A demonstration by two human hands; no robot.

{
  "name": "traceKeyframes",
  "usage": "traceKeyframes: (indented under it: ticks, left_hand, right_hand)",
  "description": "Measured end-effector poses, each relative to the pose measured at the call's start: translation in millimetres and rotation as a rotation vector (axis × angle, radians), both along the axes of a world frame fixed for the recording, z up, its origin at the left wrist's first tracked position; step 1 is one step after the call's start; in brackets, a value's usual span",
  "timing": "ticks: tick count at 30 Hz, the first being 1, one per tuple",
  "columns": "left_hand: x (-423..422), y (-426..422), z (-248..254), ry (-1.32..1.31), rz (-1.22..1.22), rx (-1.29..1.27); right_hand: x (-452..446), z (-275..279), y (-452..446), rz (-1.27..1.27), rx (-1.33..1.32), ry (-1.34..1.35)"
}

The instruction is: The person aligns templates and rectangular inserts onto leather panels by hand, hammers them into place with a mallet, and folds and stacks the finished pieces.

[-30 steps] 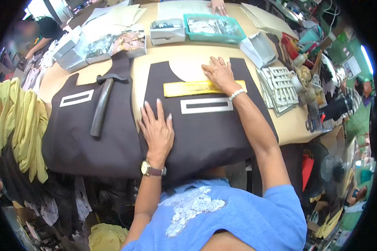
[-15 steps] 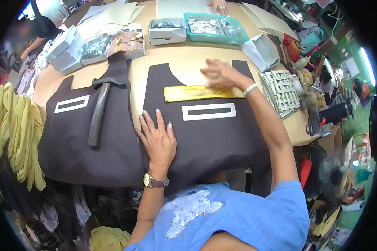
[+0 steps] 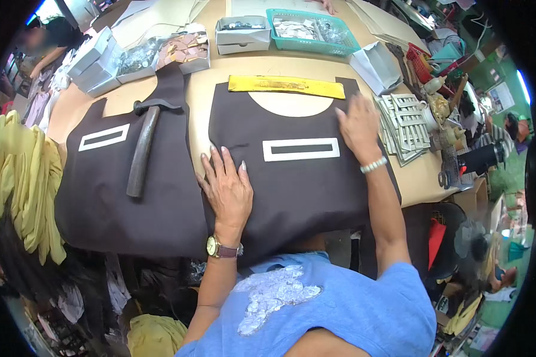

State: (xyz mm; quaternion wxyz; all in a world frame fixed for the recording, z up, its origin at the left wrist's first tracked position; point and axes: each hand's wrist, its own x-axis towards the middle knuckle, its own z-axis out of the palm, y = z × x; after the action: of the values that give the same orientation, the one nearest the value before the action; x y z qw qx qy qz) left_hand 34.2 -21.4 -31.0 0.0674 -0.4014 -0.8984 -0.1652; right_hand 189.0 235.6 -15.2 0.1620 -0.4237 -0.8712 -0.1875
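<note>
On the left of the surface, a hammer lay on one dark cloth, seemingly as a weight. The left hand, palm down and holding nothing, rested with fingers slightly spread at the left edge of a second dark cloth, likely steadying it. A yellow bar bridged that cloth's far ends, perhaps weighting them, while the open, seemingly empty right hand was at its right edge.

The single wide-angle head camera faces forward and down from above and behind the left hand and right hand, at close range, covering the blue shirt behind them and worktop beyond.
</note>
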Motion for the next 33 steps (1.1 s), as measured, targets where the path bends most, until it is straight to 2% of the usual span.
traceKeyframes:
  ticks: [1,3,5,7,9,11,13,14,15,16,17,19,20,21,22,23,24,27,28,31,33]
  left_hand:
    - [-0.7,-0.3,-2.6,0.005,-0.016,0.029]
    - [-0.5,-2.6,-3.4,0.006,-0.064,0.060]
    - [2.9,-5.8,-1.4,-0.002,-0.115,0.065]
    - [10.4,-16.5,1.3,-0.064,-0.227,0.204]
    - [23.1,-28.9,22.7,-0.402,-0.277,0.528]
    - [21.7,-48.7,56.4,-0.483,-0.259,0.672]
    - [11.9,-74.6,95.6,-0.517,-0.215,0.767]
    - [6.8,-88.7,114.9,-0.442,-0.140,0.785]
    - [0.7,-104.6,131.1,-0.368,-0.068,0.802]
    - [-5.4,-122.4,141.9,-0.287,0.033,0.833]
    - [-12.0,-141.2,150.6,-0.208,0.133,0.864]
    - [-20.2,-187.1,163.8,-0.057,0.304,0.960]
    - [-30.3,-229.1,157.7,0.067,0.433,0.922]
    - [-38.1,-271.9,150.8,0.188,0.563,0.877]
    - [-35.5,-299.6,156.8,0.269,0.706,0.875]
    - [-30.9,-321.7,168.9,0.349,0.851,0.869]
    - [-26.0,-339.3,187.4,0.499,0.818,0.751]
    - [-24.9,-366.2,233.7,0.859,0.690,0.500]
    - [-37.6,-366.3,242.6,0.880,0.666,0.486]
    - [-102.1,-350.3,258.1,0.842,0.627,0.485]
    - [-156.9,-335.1,264.2,0.784,0.602,0.482]
  right_hand:
    - [22.5,-1.6,-8.3,-0.069,-0.004,-0.019]
    - [54.6,2.6,-33.4,-0.234,-0.175,-0.063]
    - [83.1,2.6,-55.6,-0.129,-0.128,0.049]
    - [98.3,9.8,-74.2,-0.071,-0.221,0.158]
    - [99.3,31.0,-87.1,-0.192,-0.562,0.344]
    - [119.9,33.9,-69.8,0.036,-0.702,0.562]
    - [98.0,81.5,-87.6,0.214,-1.232,1.053]
    - [88.8,93.4,-88.4,0.381,-1.115,1.007]
    - [68.3,118.2,-102.3,0.523,-1.107,0.998]
    - [54.5,132.5,-111.3,0.533,-1.185,1.020]
    - [48.7,144.9,-115.2,0.485,-1.312,0.870]
    - [18.2,150.9,-138.0,0.733,-1.482,0.795]
    - [3.2,152.0,-156.3,0.821,-1.562,0.720]
    - [-5.3,162.9,-175.0,0.812,-1.696,0.552]
    - [-18.2,149.8,-199.7,0.989,-1.770,0.642]
    - [-26.9,151.4,-210.9,1.067,-1.895,0.421]
    - [-33.8,155.3,-225.8,1.181,-1.913,0.355]
    - [-54.5,176.7,-263.3,1.535,-1.774,0.513]
    - [-60.8,185.4,-268.5,1.553,-1.797,0.582]
    - [-85.3,203.5,-277.4,1.627,-1.647,0.915]
    - [-106.0,222.9,-283.2,1.509,-1.673,1.295]
